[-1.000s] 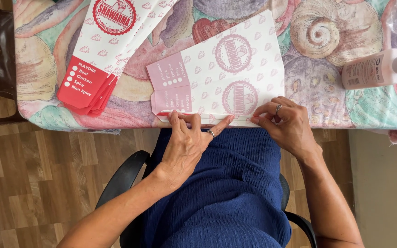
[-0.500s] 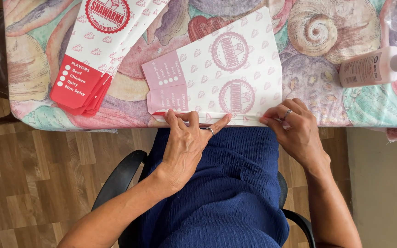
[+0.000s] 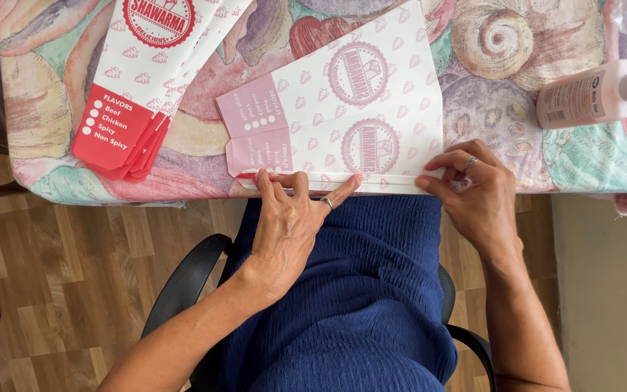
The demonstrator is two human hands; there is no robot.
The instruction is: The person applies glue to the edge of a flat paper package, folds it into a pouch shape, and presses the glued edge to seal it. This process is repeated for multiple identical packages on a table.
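Observation:
A white paper bag sheet with faint red round prints lies reverse side up at the table's near edge. A narrow flap along its near edge is folded over. My left hand presses that fold with spread fingers, the index finger stretched to the right along it. My right hand pinches and presses the right end of the same fold. Both hands lie flat on the paper; neither lifts it.
A stack of finished white and red paper bags lies fanned at the left of the table. A white glue bottle with a red cap lies on its side at the right. The tablecloth has shell patterns. I sit on a black chair over wooden flooring.
My right hand has slid to the right along the folded edge, away from my left hand. The left hand stays pressed on the fold.

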